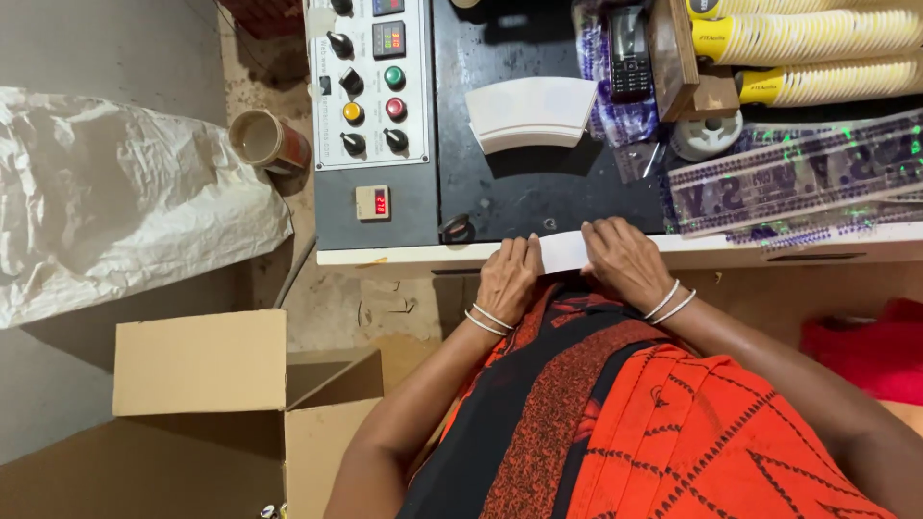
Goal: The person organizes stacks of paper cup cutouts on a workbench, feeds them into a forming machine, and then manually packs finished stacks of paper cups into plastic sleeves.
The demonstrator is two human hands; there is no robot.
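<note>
My left hand [510,279] and my right hand [623,261] both grip a stack of white curved paper blanks [564,250] at the front edge of the machine table [404,255]. Each hand holds one end of the stack, fingers curled over the top. Thin bangles circle both wrists. A second fan-shaped stack of white blanks [531,112] lies on the dark table top farther back. Rows of stacked yellow-and-white paper cups [817,38] lie at the back right.
A grey control panel [370,82] with knobs, coloured buttons and small red displays sits left of the dark top. Printed plastic sleeves [798,173], a phone [630,53] and a tape roll [707,135] lie right. An open cardboard box [240,404], a white sack [115,202] and a tin [267,142] are on the floor.
</note>
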